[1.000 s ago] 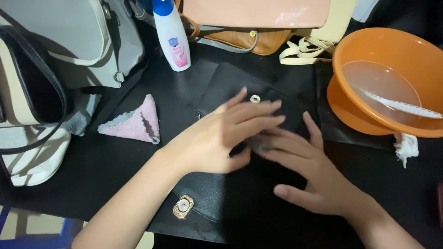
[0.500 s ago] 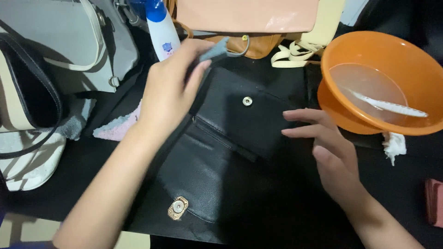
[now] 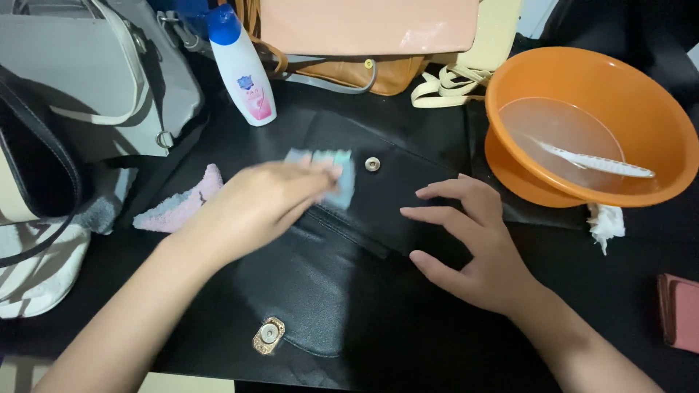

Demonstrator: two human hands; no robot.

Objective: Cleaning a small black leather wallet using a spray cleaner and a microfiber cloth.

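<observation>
A black leather bag (image 3: 342,269) lies open and flat in front of me, its flap folded down with a gold clasp (image 3: 268,335) near the front edge and a round snap (image 3: 372,164) on the body. My left hand (image 3: 255,204) presses a light blue cloth (image 3: 331,175) against the bag just left of the snap. My right hand (image 3: 470,236) rests on the bag's right side with fingers spread, holding nothing.
A white bottle with a blue cap (image 3: 240,65) stands behind the bag. An orange basin (image 3: 641,109) with water and a white brush sits at right. A pink cloth (image 3: 178,207), grey handbag (image 3: 87,80), tan and peach bags (image 3: 364,29), and a crumpled tissue (image 3: 604,222) surround the work area.
My left hand came back from near the bottle holding the blue cloth and now presses it on the bag. My right hand stayed on the bag's right side.
</observation>
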